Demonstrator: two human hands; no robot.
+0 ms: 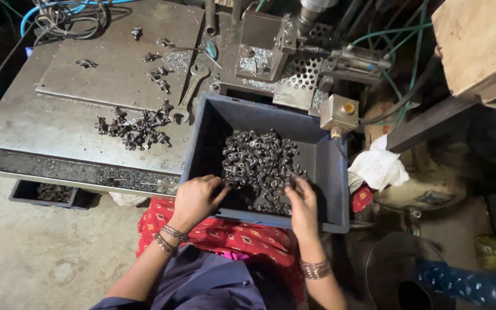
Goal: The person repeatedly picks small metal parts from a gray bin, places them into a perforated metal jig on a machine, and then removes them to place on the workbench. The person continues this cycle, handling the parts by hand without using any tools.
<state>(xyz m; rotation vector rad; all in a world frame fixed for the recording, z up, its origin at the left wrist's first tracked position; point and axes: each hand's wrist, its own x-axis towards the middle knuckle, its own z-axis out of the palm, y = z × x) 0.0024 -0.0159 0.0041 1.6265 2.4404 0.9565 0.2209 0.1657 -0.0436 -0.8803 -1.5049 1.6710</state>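
Grey plastic bin (328,172) of small metal parts, worked by two bare hands at a machine bench.

Nearest the viewer, the bin rests against the lap over red patterned cloth (202,232), which brings its contents within easy reach. The left hand (195,200) curls over the near rim, fingers bent into the heap of dark metal fittings (258,163); whether it grips one cannot be told. The right hand (303,205) pinches fittings at the heap's near edge. Beyond, a smaller pile of like parts (136,129) and an open-ended spanner (189,95) lie on the steel table (41,126); farthest stands the machine head (294,43).
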